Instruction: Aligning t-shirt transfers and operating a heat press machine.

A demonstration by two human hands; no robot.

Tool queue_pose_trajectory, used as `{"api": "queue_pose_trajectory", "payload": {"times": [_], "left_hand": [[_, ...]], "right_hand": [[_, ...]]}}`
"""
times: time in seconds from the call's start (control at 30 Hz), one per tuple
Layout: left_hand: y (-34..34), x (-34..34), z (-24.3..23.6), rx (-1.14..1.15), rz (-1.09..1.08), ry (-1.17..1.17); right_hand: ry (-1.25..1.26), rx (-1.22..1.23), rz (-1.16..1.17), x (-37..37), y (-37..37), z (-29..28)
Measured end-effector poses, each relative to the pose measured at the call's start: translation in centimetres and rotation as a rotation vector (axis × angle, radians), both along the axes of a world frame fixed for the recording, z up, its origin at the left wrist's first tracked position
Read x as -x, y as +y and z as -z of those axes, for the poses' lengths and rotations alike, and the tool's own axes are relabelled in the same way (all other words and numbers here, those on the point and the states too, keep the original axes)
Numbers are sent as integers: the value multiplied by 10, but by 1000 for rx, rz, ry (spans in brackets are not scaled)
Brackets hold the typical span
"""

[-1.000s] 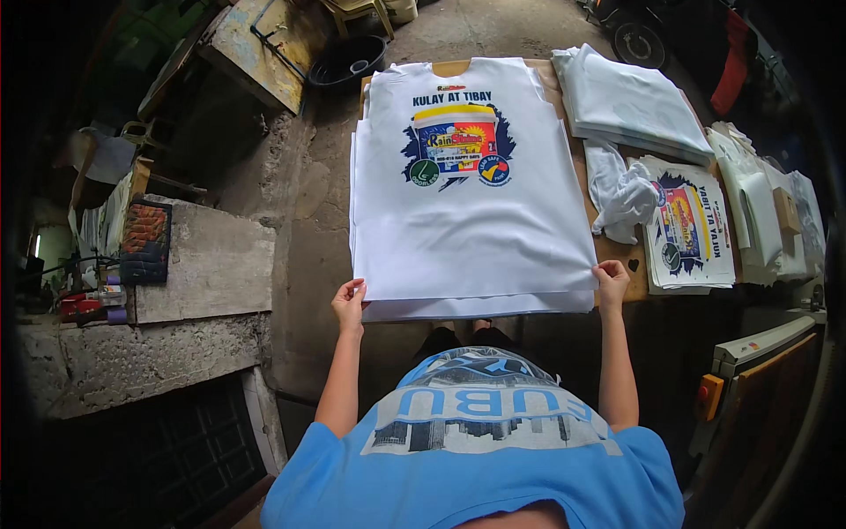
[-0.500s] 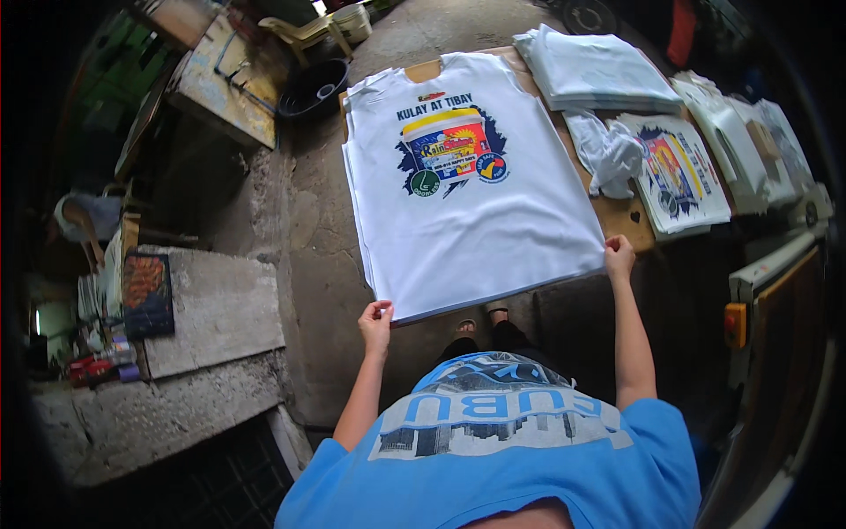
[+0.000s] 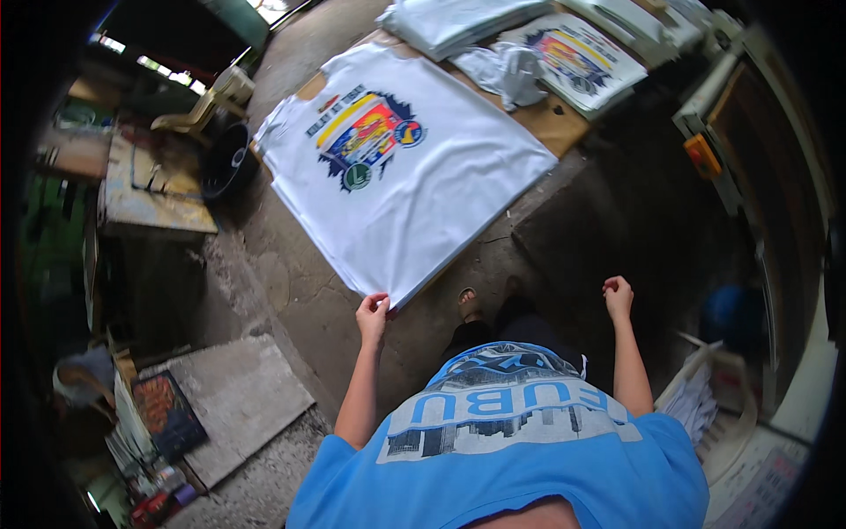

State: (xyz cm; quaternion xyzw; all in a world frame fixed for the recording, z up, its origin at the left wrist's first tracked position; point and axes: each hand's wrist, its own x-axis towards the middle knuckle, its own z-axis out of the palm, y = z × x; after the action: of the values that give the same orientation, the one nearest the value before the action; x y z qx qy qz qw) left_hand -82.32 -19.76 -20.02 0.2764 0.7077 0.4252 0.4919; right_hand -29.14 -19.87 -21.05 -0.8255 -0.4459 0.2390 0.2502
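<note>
Now, step: my left grip [image 3: 374,310] pinches the near corner of the top white shirt [image 3: 414,167], which lies flat and print-up on the counter [image 3: 564,132], its hem hanging over the near edge.
Right grip: my right hand [image 3: 619,296] is curled into a loose fist, holding nothing, well apart from the shirt and out over the dark gap beside the counter.
Stage: I judge this as handling the top shirt of the pile with only one corner held; the other hem corner is free.
Next move calls for: by my reckoning, the right hand has to come back across to the far hem corner, so the cloth is held evenly at both ends and the print does not crease or drag.
Shirt pile: more white cloth shows under the top shirt at its edges; how many lie beneath I cannot tell.
Around: a folded stack [image 3: 458,22], a crumpled pale shirt [image 3: 507,70] and another printed shirt [image 3: 577,53] lie further along the counter.
In the way: my feet [image 3: 471,304] stand right under the hanging hem; a black tub [image 3: 225,163] sits on the floor near the shirt's sleeve end.
Right side: a white basket [image 3: 718,397] stands near my right elbow.
</note>
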Motion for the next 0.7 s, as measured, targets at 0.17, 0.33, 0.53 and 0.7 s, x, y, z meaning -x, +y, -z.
{"api": "queue_pose_trajectory", "payload": {"times": [0.17,0.33,0.53,0.7], "left_hand": [[-7,-3,-12,281,267,-84],[-2,-95,-29,423,814,-133],[6,-234,-29,91,1306,105],[-18,-357,-38,-57,1575,129]], "right_hand": [[68,143,95,7,-84,5],[55,137,-36,16,-139,-5],[152,52,48,23,-218,-20],[95,43,361,-8,-364,-23]]}}
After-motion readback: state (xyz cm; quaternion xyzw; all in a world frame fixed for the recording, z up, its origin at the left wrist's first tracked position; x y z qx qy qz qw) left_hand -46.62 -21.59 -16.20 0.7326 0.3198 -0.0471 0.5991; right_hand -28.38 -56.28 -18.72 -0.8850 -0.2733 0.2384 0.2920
